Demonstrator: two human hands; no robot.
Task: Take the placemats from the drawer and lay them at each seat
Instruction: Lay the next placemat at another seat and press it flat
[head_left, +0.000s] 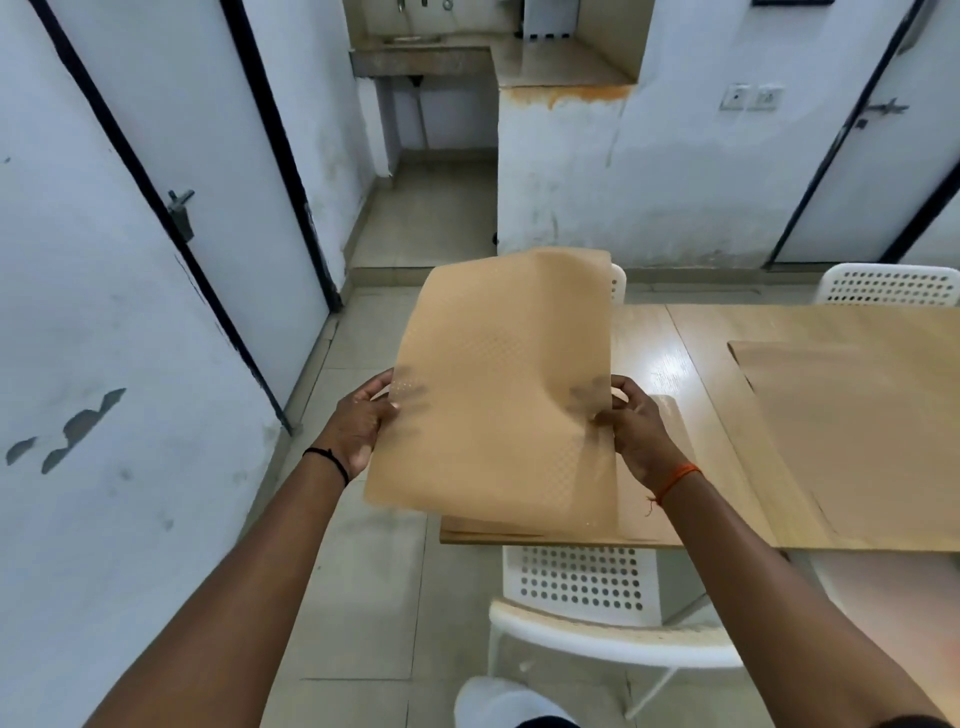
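Note:
I hold a tan, dotted placemat (498, 395) up in the air over the left end of the wooden table (675, 353). My left hand (363, 421) pinches its left edge and my right hand (636, 426) pinches its right edge. The mat sags and tilts toward me. Under it, another tan placemat (644, 514) lies flat at the table's near left corner. A larger tan mat (852, 441) lies on the table further right.
A white perforated chair (582, 587) stands at the near side of the table, just below my hands. Two more white chairs (891, 283) show behind the far edge. White doors flank the room on the left and right. A tiled floor leads to a sink alcove behind.

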